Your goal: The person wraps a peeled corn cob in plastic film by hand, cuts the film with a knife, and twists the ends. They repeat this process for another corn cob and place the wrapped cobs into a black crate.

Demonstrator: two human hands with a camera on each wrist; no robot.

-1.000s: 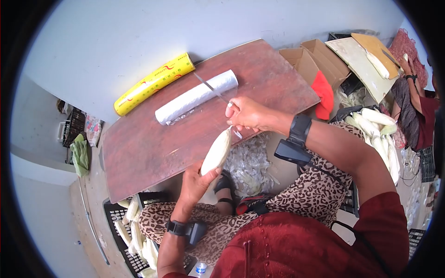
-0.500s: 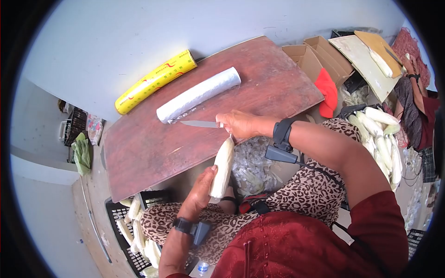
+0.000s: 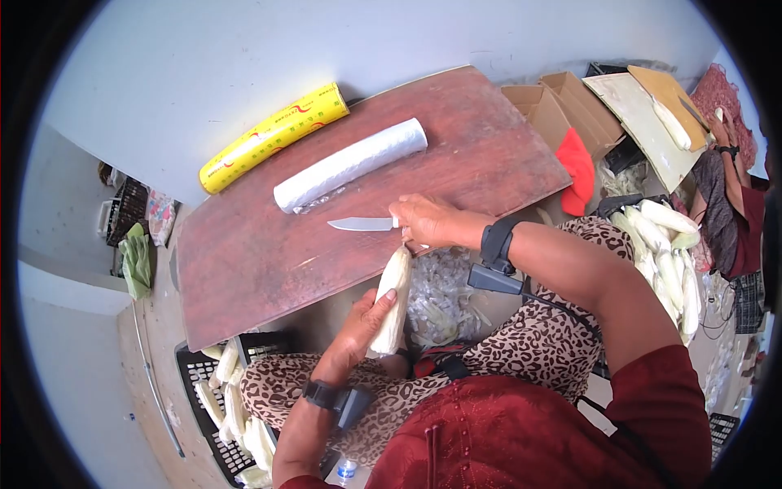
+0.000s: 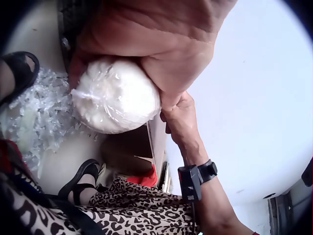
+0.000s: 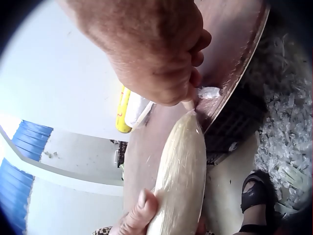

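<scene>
My left hand (image 3: 359, 328) grips a pale, husk-covered ear of corn (image 3: 393, 303) around its lower half, thumb along the side. Clear film wraps the corn; its gathered bottom end faces the left wrist camera. At the upper tip, my right hand (image 3: 427, 221) pinches the film drawn into a thin twist. That same hand holds a knife (image 3: 362, 223), its blade pointing left over the table edge area. In the right wrist view the taut film tip (image 5: 192, 113) meets the fingers, while the knife is hidden behind the hand.
A white film roll (image 3: 350, 165) and a yellow wrapped roll (image 3: 273, 137) lie on the red-brown table (image 3: 236, 277). Crates of corn stand at left (image 3: 213, 436) and right. Film scraps (image 3: 444, 297) cover the floor below. Another person works at far right.
The knife has swung from pointing up across the white roll to pointing left. The corn has tilted more upright, and the right hand has stayed at its tip.
</scene>
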